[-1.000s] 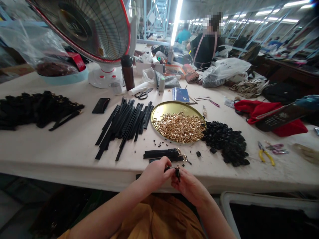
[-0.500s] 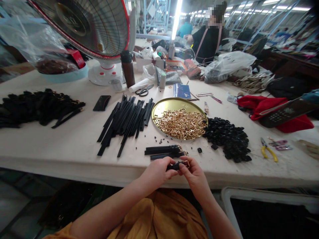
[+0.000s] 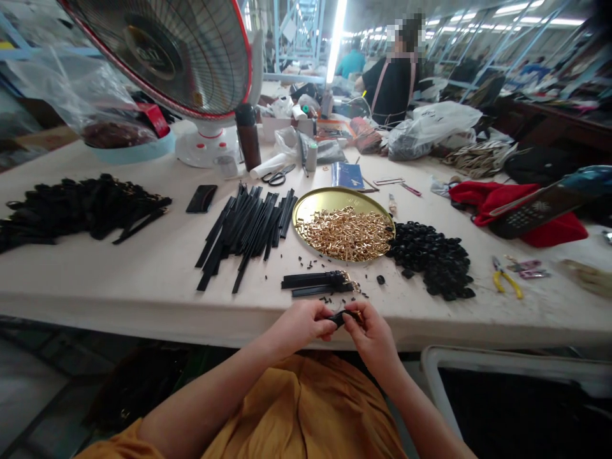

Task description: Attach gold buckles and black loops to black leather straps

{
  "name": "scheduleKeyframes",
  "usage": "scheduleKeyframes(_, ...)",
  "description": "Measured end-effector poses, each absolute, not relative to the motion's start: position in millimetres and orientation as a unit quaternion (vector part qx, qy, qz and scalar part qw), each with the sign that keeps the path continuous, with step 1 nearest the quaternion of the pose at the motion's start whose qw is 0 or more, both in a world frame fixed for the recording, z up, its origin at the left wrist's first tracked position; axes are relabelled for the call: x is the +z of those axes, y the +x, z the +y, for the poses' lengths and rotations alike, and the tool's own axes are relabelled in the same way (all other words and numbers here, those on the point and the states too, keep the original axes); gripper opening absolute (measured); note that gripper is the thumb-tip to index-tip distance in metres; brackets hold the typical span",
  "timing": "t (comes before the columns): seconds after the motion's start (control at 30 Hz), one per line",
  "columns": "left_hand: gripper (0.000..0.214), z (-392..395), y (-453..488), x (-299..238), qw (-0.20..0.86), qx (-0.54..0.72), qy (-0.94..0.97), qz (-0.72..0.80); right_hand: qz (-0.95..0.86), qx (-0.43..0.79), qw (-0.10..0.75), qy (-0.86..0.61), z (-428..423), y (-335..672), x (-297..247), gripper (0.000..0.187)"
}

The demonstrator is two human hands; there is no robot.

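My left hand (image 3: 303, 324) and my right hand (image 3: 370, 331) meet at the table's near edge, both pinched on one short black strap (image 3: 340, 317) with a gold fitting at its right end. Just beyond them lie two finished black straps (image 3: 313, 284) with gold ends. Farther back sit a fan of loose black strips (image 3: 246, 229), a gold round tray (image 3: 319, 203) heaped with small gold metal clips (image 3: 347, 234), and a heap of small black rings (image 3: 433, 258).
A big pile of black straps (image 3: 76, 207) lies at the left. At the back stand a large fan heater (image 3: 182, 57), a dark bottle (image 3: 248, 137), scissors (image 3: 280, 176) and a black phone (image 3: 201, 198). Yellow pliers (image 3: 504, 278) and a red cloth (image 3: 507, 201) are right. Another person (image 3: 394, 80) works behind.
Both hands have lifted from below the table edge up to it, and the strap between them has turned from hanging down to lying level. The view shifted slightly.
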State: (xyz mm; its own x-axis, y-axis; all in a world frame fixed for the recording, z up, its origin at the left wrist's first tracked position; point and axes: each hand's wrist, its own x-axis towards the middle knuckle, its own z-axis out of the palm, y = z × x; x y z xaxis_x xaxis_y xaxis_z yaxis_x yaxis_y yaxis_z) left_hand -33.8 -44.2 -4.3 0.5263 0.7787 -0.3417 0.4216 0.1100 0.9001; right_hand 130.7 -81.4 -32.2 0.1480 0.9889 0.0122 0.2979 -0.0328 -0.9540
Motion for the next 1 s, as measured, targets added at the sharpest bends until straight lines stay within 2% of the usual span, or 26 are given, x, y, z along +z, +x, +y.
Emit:
scheduleKeyframes(0.17, 0.024, -43, -31, 1, 0.538, 0.128, 0.696, 0.458, -0.497, 0.432, 0.458, -0.597, -88, 134, -30, 0.02)
scheduleKeyframes(0.3, 0.023, -42, -36, 0, 0.57, 0.072, 0.675, 0.462, -0.52, 0.346, 0.472, -0.622, -90, 129, -30, 0.017)
scheduleKeyframes(0.4, 0.024, -45, -38, -1, 0.565, 0.085, 0.681, 0.458, -0.546, 0.301, 0.469, -0.626, -89, 127, -30, 0.015)
scheduleKeyframes(0.67, 0.027, -47, -29, 0, 0.447, 0.07, 0.742, 0.494, -0.578, 0.297, 0.448, -0.614, -90, 129, -31, 0.011)
scheduleKeyframes(0.77, 0.027, -45, -31, 3, 0.454, 0.069, 0.759, 0.462, -0.56, 0.294, 0.457, -0.625, -87, 131, -32, 0.012)
scheduleKeyframes(0.87, 0.031, -42, -34, 5, 0.46, 0.059, 0.766, 0.446, -0.544, 0.324, 0.458, -0.624, -83, 134, -35, 0.015)
scheduleKeyframes(1.0, 0.03, -38, -31, 1, 0.403, 0.074, 0.781, 0.471, -0.495, 0.432, 0.458, -0.599, -78, 139, -40, 0.023)
